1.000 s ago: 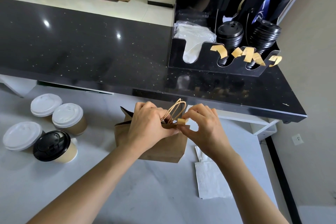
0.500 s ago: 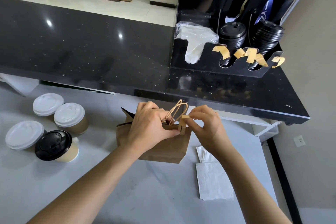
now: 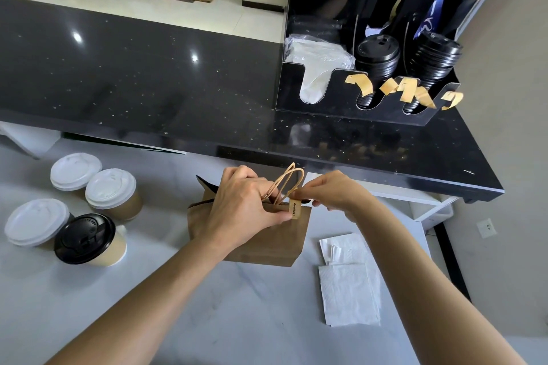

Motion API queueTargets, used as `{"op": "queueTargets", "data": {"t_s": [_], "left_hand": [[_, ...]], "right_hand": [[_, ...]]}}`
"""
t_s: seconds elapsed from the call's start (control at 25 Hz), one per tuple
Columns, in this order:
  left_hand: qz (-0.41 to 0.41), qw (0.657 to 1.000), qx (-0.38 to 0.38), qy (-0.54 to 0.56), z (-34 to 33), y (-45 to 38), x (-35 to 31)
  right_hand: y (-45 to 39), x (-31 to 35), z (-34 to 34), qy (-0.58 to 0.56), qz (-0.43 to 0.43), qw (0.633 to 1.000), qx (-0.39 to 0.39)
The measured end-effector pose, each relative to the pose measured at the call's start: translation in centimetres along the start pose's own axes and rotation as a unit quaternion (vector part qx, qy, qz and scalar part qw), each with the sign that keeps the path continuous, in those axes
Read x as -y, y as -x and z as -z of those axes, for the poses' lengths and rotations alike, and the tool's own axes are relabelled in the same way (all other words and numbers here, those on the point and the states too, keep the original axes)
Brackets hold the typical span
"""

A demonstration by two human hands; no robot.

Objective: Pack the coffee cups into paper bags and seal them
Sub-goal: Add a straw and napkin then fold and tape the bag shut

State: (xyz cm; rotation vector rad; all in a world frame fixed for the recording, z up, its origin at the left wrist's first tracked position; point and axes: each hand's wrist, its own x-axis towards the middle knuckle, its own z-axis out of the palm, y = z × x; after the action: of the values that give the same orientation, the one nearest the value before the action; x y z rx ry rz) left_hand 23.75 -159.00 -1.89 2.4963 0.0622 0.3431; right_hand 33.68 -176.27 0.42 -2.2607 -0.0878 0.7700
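A small brown paper bag with twine handles stands on the pale work table. My left hand grips the bag's closed top edge, thumb on the front. A tan sticker strip is folded over that top edge, and my right hand pinches its upper end. To the left stand several lidded coffee cups: a black-lidded cup and three white-lidded ones, among them a white-lidded cup. What is inside the bag is hidden.
A black counter runs behind the table. On its right end sits a black organizer with stacked black lids, napkins and several tan stickers stuck on its front. White napkins lie right of the bag.
The sticker has come down from between my fingertips and now lies folded over the bag's top edge. My right hand moved slightly right. The bag and cups stayed put.
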Motion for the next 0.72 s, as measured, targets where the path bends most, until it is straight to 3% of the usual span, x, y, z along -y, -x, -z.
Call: {"op": "queueTargets", "data": {"t_s": [0.2,0.48,0.6,0.72], "left_hand": [[-0.004,1.000,-0.007,-0.005,-0.1,-0.1,0.1],[-0.004,1.000,-0.004,-0.010,-0.2,0.0,0.2],[0.000,1.000,-0.009,0.000,-0.2,-0.1,0.3],[-0.005,1.000,-0.011,0.005,-0.1,-0.1,0.3]], "right_hand": [[-0.7,0.3,0.0,0.031,-0.017,0.999,0.039],[-1.7,-1.1,-0.8,-0.027,-0.051,0.997,0.043],[-1.7,-1.6,-1.1,-0.047,-0.002,0.999,0.007],[-0.8,-2.3,-1.3,-0.049,0.117,0.989,-0.078]]}}
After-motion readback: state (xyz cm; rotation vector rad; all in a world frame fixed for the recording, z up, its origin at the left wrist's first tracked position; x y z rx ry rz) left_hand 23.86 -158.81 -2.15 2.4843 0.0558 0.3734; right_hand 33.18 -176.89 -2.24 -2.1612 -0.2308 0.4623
